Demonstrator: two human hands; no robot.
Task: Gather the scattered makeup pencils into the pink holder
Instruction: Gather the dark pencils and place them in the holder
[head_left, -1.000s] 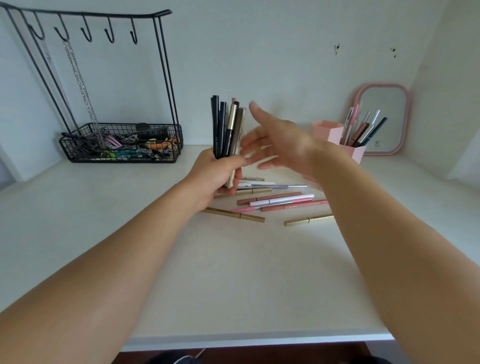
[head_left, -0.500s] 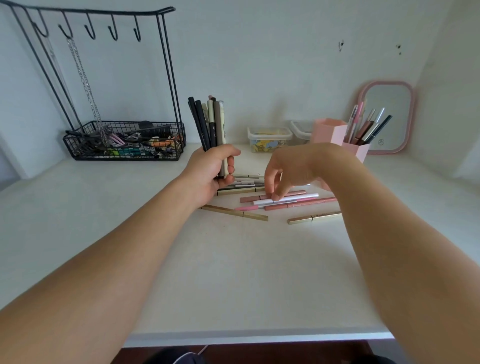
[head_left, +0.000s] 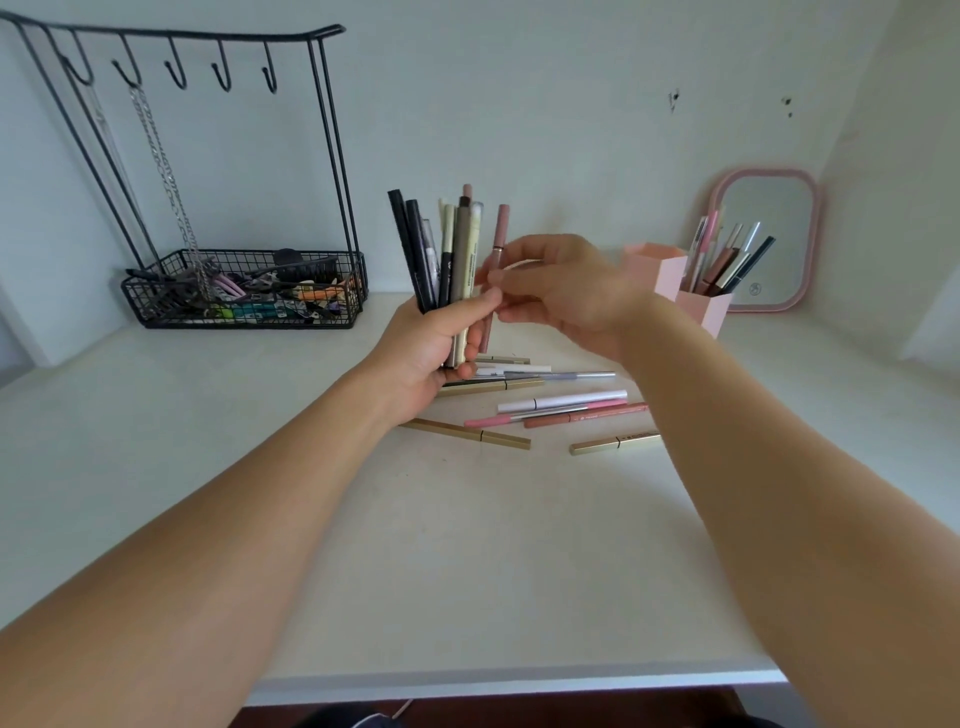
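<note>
While gripped: eight pencils (head_left: 447, 254) upright.

Pink holder (head_left: 670, 275), pink-framed mirror (head_left: 763, 239), black wire basket (head_left: 244, 291), white bench (head_left: 467, 545), gold, pink and white pencils (head_left: 545, 410).
</note>
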